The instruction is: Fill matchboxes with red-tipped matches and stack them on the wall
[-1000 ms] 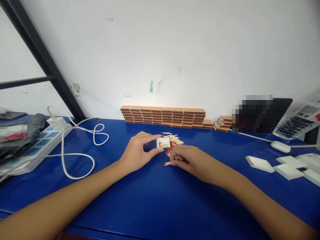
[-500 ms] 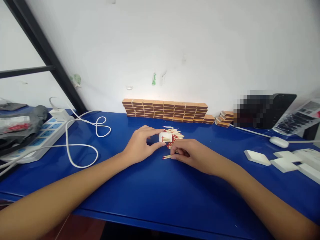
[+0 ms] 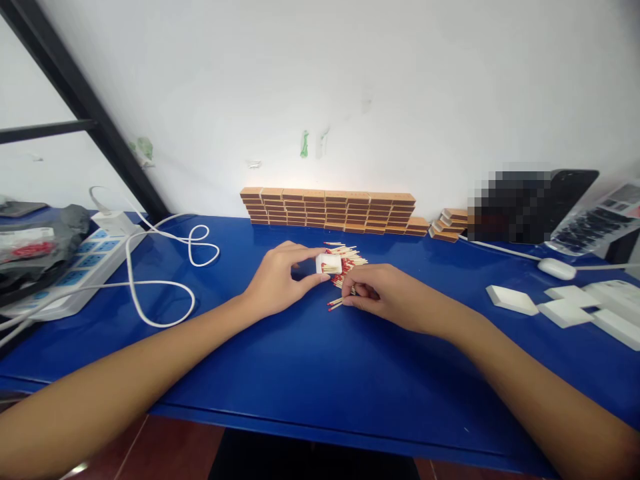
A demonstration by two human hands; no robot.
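Observation:
My left hand [image 3: 278, 279] pinches a small white matchbox tray [image 3: 329, 263] between thumb and fingers, with a few matches lying in it. Just behind and right of the tray is a loose pile of red-tipped matches [image 3: 350, 257] on the blue table [image 3: 310, 373]. My right hand [image 3: 380, 297] is closed in a pinch on a few matches [image 3: 336, 303] whose red heads stick out to the left, close to the table top.
Stacked brown matchboxes [image 3: 327, 210] line the white wall, with a small heap [image 3: 447, 225] to their right. White empty trays [image 3: 560, 307] lie at the right, near a calculator [image 3: 593, 230] and a white mouse [image 3: 554, 268]. A power strip [image 3: 75, 270] and looping white cable [image 3: 165, 293] occupy the left.
The view has shifted a little, so both hands sit higher in the picture. My right hand has drawn its pinched matches slightly nearer the tray. My left hand still holds the tray.

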